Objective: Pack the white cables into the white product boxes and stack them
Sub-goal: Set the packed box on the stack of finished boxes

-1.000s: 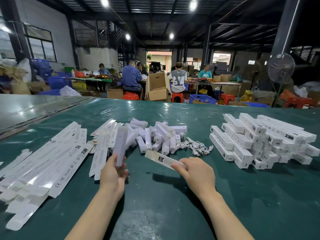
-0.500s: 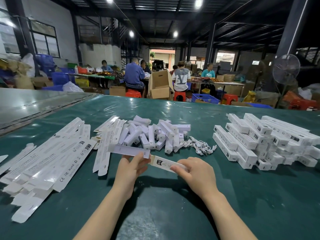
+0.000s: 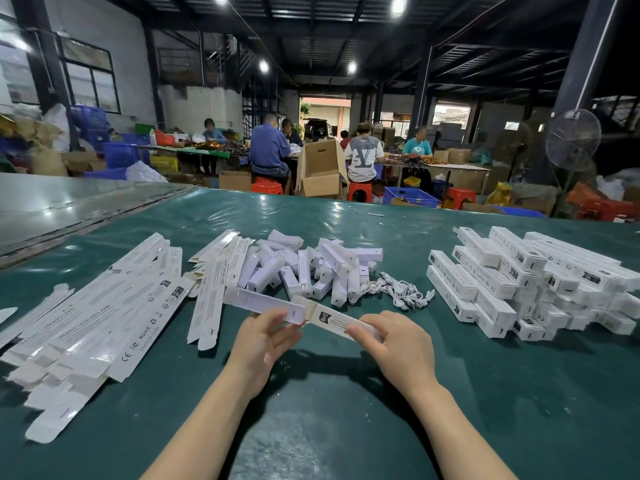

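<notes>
Obs.: the person's left hand (image 3: pixel 259 344) pinches the right end of a plain white inner box (image 3: pixel 256 301) between thumb and fingertips. The right hand (image 3: pixel 401 348) grips the printed product box (image 3: pixel 334 318), thumb on top, fingers curled under its right end. Both pieces are held just above the green table (image 3: pixel 329 410), their long axes nearly in one line running left to right and sloping slightly nearer toward the right. The inner box's right end meets the product box's open left mouth, flap up; whether it has entered, I cannot tell. Judgement: the coming move is a straight push rightward along that shared axis, and any skew would catch the flap. Loose white cables (image 3: pixel 398 292) lie farther off, right of the heap of inner boxes (image 3: pixel 311 268), nearer the right hand. The stack of packed boxes (image 3: pixel 502 278) sits far right, well apart.
</notes>
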